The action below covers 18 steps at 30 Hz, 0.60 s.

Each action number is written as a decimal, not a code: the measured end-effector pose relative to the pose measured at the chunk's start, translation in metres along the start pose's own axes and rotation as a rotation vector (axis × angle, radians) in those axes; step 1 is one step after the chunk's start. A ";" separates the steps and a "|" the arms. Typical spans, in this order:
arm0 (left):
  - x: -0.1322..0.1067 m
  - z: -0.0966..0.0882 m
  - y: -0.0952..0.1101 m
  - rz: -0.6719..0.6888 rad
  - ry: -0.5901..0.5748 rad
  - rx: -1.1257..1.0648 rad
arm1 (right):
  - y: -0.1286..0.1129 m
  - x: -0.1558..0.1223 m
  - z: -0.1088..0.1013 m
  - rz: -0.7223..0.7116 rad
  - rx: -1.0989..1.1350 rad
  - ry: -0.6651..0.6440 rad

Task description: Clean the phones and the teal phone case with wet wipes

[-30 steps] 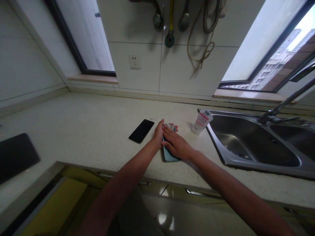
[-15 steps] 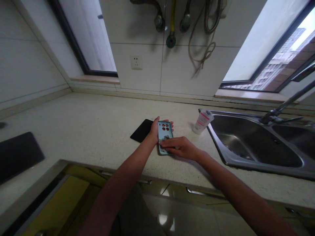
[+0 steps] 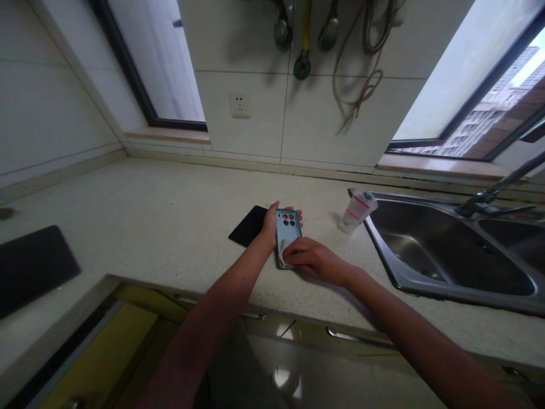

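Observation:
A light blue phone with several round camera lenses on its back is held just above the speckled countertop. My left hand grips its left edge, fingers wrapped behind its top. My right hand covers the phone's lower end, fingers curled and pinching a small whitish wipe against it. A black phone lies face up on the counter, just left of my left hand.
A small white bottle with a red label stands at the left rim of a steel sink. The faucet reaches over the sink. A black slab lies at far left. Hoses hang on the tiled wall by a socket.
The blue phone lay flat under both hands a second ago. It has been lifted and tilted, its camera end now exposed. My right hand slid down to the lower end and curled.

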<state>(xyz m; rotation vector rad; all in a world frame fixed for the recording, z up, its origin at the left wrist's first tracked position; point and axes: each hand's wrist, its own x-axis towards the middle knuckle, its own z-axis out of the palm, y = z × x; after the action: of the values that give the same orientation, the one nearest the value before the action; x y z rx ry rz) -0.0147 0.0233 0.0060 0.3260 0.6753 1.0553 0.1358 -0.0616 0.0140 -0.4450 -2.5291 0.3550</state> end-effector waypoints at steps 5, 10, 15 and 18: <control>0.001 0.000 0.001 -0.035 -0.003 0.032 | 0.006 -0.008 -0.022 0.063 -0.117 -0.166; 0.000 0.001 0.003 -0.023 0.035 0.057 | 0.010 -0.015 -0.028 0.116 -0.403 -0.181; -0.005 0.007 -0.005 -0.099 0.026 0.075 | 0.018 -0.014 -0.024 0.183 -0.599 -0.034; -0.007 0.012 -0.018 -0.194 -0.050 0.053 | 0.028 -0.015 -0.023 0.278 -0.648 0.110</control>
<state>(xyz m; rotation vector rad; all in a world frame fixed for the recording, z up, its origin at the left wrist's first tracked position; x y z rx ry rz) 0.0033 0.0097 0.0073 0.3245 0.6768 0.8438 0.1671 -0.0384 0.0160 -1.0306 -2.4286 -0.4016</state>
